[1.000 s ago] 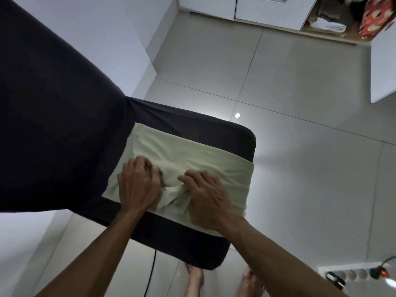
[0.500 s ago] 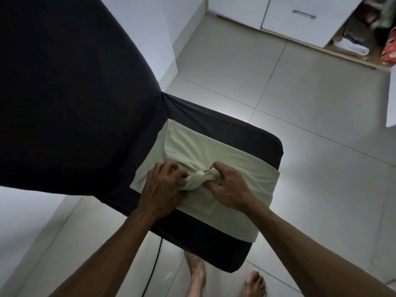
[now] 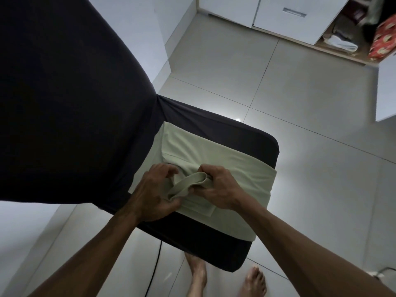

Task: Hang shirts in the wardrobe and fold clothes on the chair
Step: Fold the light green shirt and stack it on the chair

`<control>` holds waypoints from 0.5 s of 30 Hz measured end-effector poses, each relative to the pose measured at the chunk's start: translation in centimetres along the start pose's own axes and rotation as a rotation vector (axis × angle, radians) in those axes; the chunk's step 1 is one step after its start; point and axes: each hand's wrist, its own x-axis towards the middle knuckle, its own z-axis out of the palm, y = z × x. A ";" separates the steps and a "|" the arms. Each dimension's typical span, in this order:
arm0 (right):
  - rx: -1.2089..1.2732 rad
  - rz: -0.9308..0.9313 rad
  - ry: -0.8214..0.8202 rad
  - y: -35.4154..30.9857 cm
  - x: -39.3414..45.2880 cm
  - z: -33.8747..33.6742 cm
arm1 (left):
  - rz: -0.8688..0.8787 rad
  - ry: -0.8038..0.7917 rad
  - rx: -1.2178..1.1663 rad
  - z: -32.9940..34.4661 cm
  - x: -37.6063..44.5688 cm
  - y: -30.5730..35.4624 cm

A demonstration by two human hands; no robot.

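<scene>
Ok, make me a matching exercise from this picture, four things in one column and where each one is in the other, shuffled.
Things:
1. pale green garment
2. left hand
3. red patterned item
4. black cable

Places:
A. on the floor under the chair
B. gripping the bunched strip of cloth
C. spread on the chair seat
D. in the open cabinet at top right

Pairs: 1-C, 2-B, 3-D, 4-A

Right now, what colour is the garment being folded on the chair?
Pale green garment, plain, with no pattern; the head view shows it.
</scene>
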 end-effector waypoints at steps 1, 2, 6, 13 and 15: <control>0.020 0.004 -0.005 -0.2 0.1 0.1 | 0.032 -0.034 0.047 0.2 0.3 0.5; 0.045 0.010 -0.005 -0.2 0.2 0.1 | 0.069 -0.040 0.112 0.5 0.6 1.0; 0.138 0.036 0.004 -0.1 0.3 0.1 | -0.004 0.097 0.200 1.0 0.7 1.3; 0.157 0.081 -0.025 -0.1 0.0 -0.3 | -0.255 0.248 -0.234 -1.7 0.6 0.6; 0.154 0.098 -0.050 0.1 -0.1 -0.3 | -0.327 0.230 -0.452 -2.5 1.2 0.9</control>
